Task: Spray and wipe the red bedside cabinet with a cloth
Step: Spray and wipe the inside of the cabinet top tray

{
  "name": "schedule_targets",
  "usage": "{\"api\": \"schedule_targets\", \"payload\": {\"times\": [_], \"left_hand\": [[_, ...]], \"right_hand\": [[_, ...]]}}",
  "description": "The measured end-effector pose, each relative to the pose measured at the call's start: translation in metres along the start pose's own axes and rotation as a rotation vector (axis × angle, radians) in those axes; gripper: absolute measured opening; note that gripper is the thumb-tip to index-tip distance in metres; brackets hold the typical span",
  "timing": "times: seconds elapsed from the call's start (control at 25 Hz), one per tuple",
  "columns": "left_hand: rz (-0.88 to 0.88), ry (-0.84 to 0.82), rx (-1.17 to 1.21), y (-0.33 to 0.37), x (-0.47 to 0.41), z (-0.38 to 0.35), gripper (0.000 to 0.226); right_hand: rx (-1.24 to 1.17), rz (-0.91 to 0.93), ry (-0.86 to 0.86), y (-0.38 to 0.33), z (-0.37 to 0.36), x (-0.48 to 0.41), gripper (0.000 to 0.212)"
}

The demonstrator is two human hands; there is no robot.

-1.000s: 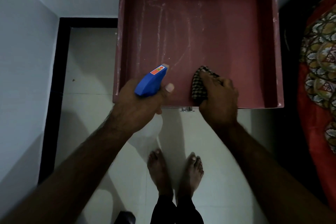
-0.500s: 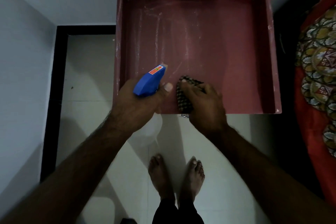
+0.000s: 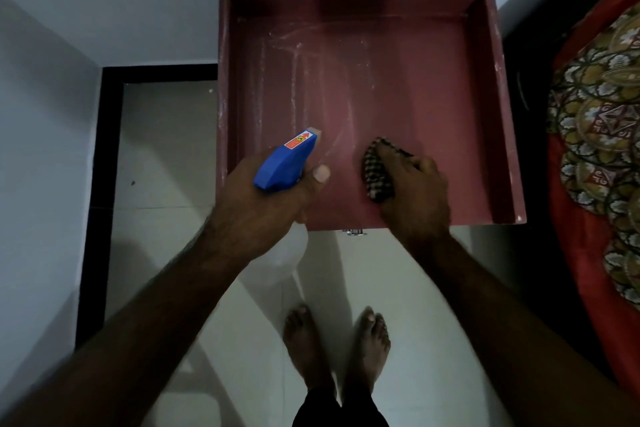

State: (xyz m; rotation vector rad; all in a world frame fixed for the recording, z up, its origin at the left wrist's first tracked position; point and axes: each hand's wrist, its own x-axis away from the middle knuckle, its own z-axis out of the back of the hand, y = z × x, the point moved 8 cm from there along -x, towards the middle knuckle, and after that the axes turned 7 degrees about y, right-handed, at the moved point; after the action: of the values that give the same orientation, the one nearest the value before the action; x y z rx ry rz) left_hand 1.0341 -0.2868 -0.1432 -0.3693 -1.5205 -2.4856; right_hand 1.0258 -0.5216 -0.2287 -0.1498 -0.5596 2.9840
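Observation:
The red bedside cabinet (image 3: 398, 87) stands below me, its top a shallow tray with raised edges, streaked with whitish marks on the left. My left hand (image 3: 263, 204) grips a spray bottle with a blue head (image 3: 285, 166) over the front left corner, nozzle pointing at the top; its clear body (image 3: 287, 253) hangs below my hand. My right hand (image 3: 415, 194) holds a checked black-and-white cloth (image 3: 375, 177) bunched against the front of the top.
A bed with a red patterned cover (image 3: 602, 149) lies close on the right. White walls (image 3: 52, 114) enclose the left and back, with a black skirting (image 3: 100, 184) along the tiled floor. My bare feet (image 3: 336, 343) stand just before the cabinet.
My right hand slid the cloth left along the front of the top, then a little back to the right. My view tipped so more wall shows behind the cabinet. The left hand kept its place.

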Motion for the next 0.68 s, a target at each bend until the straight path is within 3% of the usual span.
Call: {"api": "schedule_targets", "payload": {"times": [0.08, 0.2, 0.24, 0.4, 0.56, 0.6, 0.68], "left_hand": [[-0.021, -0.009, -0.004, 0.002, -0.002, 0.001, 0.042], [-0.006, -0.017, -0.038, 0.004, -0.004, 0.001, 0.051], [-0.002, -0.014, -0.034, 0.004, -0.005, 0.001, 0.050], [0.002, -0.011, -0.005, 0.002, -0.009, -0.003, 0.044], [0.044, -0.006, -0.042, 0.006, -0.012, -0.005, 0.049], [0.043, -0.009, -0.039, 0.008, -0.014, -0.005, 0.050], [0.036, -0.020, -0.027, 0.012, -0.018, -0.007, 0.051]], "right_hand": [[-0.026, -0.100, 0.045, -0.003, 0.002, -0.001, 0.088], [0.010, 0.213, -0.131, -0.038, -0.021, 0.011, 0.088], [0.026, 0.243, -0.137, -0.034, -0.020, 0.007, 0.088], [0.048, -0.065, 0.025, 0.003, -0.005, -0.013, 0.089], [0.026, 0.254, -0.103, -0.037, -0.021, 0.003, 0.089], [0.034, 0.275, -0.110, -0.033, -0.017, -0.001, 0.090], [0.046, 0.119, -0.046, -0.006, -0.006, -0.018, 0.087]]}}
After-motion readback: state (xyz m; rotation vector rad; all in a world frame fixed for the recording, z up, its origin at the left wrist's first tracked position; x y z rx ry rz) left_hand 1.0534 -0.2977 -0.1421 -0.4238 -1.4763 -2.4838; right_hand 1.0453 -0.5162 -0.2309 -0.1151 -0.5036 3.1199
